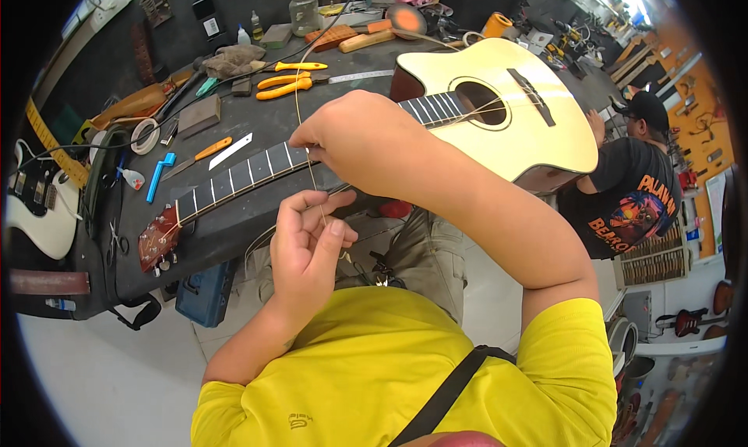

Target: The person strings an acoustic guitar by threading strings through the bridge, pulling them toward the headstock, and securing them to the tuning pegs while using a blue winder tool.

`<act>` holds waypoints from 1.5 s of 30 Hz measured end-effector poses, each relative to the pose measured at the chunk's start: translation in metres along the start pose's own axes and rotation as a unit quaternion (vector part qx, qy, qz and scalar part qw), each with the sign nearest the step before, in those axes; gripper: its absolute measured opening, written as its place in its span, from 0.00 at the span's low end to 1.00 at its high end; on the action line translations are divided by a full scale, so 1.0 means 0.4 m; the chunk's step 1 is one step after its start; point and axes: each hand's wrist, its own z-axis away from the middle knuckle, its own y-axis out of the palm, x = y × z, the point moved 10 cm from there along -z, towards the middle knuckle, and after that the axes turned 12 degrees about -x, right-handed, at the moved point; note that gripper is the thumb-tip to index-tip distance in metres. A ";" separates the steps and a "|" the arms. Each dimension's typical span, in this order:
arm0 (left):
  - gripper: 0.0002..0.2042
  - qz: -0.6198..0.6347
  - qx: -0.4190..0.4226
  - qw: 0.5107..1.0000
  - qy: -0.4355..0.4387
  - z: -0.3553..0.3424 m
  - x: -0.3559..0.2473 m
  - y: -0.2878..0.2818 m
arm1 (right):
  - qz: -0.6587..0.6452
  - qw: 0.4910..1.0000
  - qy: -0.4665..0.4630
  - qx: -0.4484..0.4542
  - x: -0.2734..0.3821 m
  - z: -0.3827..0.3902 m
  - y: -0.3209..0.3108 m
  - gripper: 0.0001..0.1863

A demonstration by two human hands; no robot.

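A cutaway acoustic guitar (510, 69) with a pale top lies on the dark workbench, its neck running left to a reddish-brown headstock (158, 239). My right hand (366, 139) is above the fretboard (234, 180), thumb and fingers pinched on a thin bronze-coloured guitar string (313, 181). Lower down, nearer my body, my left hand (304, 248) has its fingers curled, with the same string between thumb and fingers. The string also arcs up past the pliers. Several strings spread from the bridge (532, 96) over the soundhole (481, 104). My right hand covers part of the neck.
Orange-handled pliers (284, 86), a steel ruler (361, 77), a knife (204, 155), a blue string winder (161, 174) and scissors (117, 242) lie on the bench (249, 124). A glass jar (305, 12) stands behind. Another person (631, 174) works at right. A blue case (204, 293) is below.
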 end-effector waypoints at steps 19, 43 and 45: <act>0.33 -0.043 0.044 0.997 0.052 0.018 -0.045 0.005 | 0.042 0.992 -0.118 0.034 -0.074 -0.032 -0.108 0.06; 0.31 -0.234 0.076 0.955 0.165 0.035 -0.057 -0.029 | -0.045 0.973 -0.038 -0.223 -0.084 -0.003 -0.308 0.05; 0.26 -0.272 0.099 0.935 0.206 0.046 -0.080 -0.035 | -0.156 0.945 0.004 -0.288 -0.091 0.028 -0.363 0.05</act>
